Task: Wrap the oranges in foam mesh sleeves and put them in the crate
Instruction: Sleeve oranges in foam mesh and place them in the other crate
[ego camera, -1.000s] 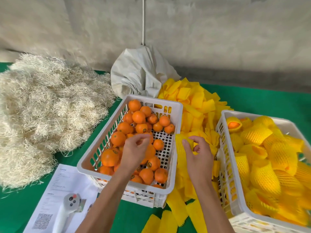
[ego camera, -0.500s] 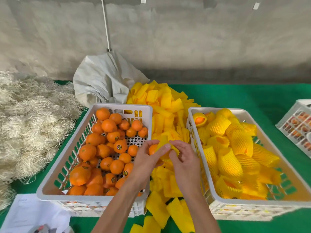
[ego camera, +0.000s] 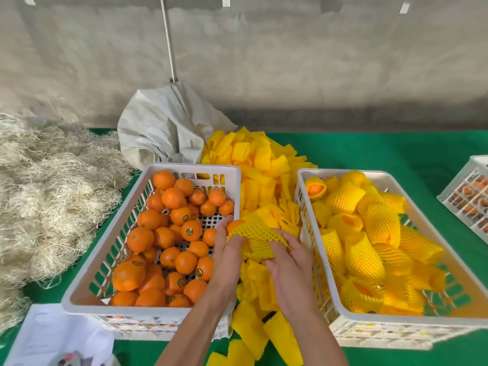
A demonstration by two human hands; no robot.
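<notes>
Nearest me, loose sleeves [ego camera: 280, 336] lie on the green surface [ego camera: 396, 154] between the two crates, with a paper sheet [ego camera: 52, 336] at the lower left.

Above them, both hands work in the gap. My left hand [ego camera: 227, 256] has its fingers curled round an orange [ego camera: 235, 225] and one edge of a foam mesh sleeve [ego camera: 257, 240]. My right hand [ego camera: 289, 262] grips the sleeve's other side and stretches it open. The orange sits at the sleeve's mouth, only partly covered.

Left crate [ego camera: 79, 299]: bare oranges [ego camera: 163, 233]. Right crate [ego camera: 369, 317]: wrapped oranges [ego camera: 364, 257], piled high, the destination as I judge it.

Further back: the main sleeve pile [ego camera: 253, 154], a white sack [ego camera: 163, 128], straw-like packing [ego camera: 47, 194] at left, and another crate [ego camera: 472, 196] at the right edge.

Risks, as I judge them: the mesh could snap off my fingers before the orange is seated, and the fruit would drop among the loose sleeves. A half-pulled sleeve may slide off in the crate. Overstretching could tear the mesh.
</notes>
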